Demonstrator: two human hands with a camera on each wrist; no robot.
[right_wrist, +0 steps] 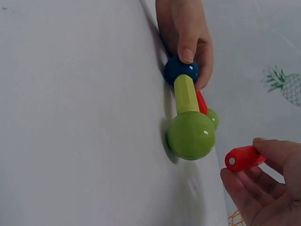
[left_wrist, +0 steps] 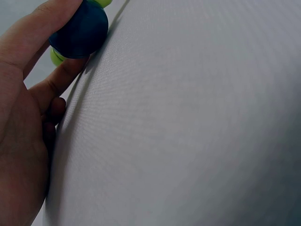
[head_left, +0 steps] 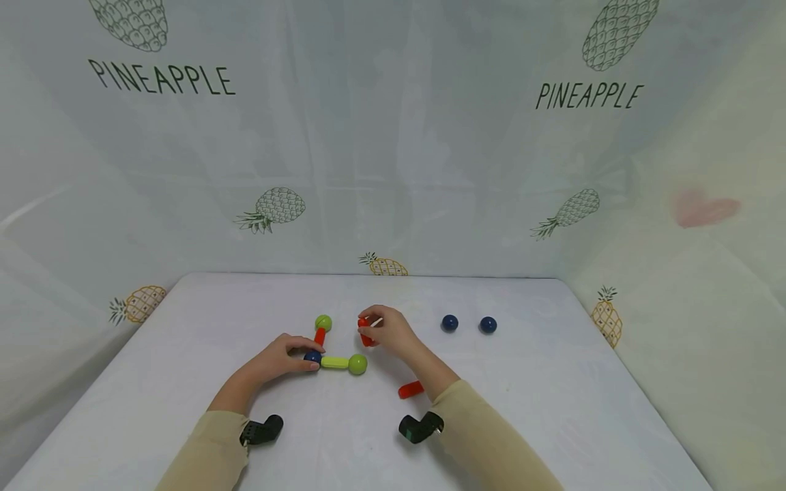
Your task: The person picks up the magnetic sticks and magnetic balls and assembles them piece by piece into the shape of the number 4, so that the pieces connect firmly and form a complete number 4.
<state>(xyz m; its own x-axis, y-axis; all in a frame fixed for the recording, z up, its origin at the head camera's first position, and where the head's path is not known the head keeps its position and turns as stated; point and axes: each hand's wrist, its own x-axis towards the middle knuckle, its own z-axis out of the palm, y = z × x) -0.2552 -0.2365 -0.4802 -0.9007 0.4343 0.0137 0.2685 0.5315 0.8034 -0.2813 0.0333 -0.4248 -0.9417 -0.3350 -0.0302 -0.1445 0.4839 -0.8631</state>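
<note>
The left hand (head_left: 285, 356) is clamped on the blue ball (head_left: 312, 356): the thumb bears on the near side and the index finger reaches the far side. The blue ball sits at the fingertips, at the left corner of an L-shaped assembly.

From the blue ball, the yellow-green rod (head_left: 334, 363) extends right to the right green ball (head_left: 358, 365). The attached red rod (head_left: 320, 337) runs to the far side and meets the far green ball (head_left: 323, 322). Both arms of the assembly lie outside the grip.

The right hand (head_left: 391, 333) pinches the held red rod (right_wrist: 242, 158) between thumb and fingers. The far portion of this rod lies within the grip; the near end projects clear of the fingertips, its end face showing a pale round spot. The rod is positioned slightly right of and farther than the right green ball, apart from the assembly.

The loose red rod (head_left: 411, 389) lies on the white table (head_left: 540, 409), near side, just beside the right forearm. The left navy ball (head_left: 450, 323) and the right navy ball (head_left: 488, 325) rest apart, to the right of the right hand.
</note>
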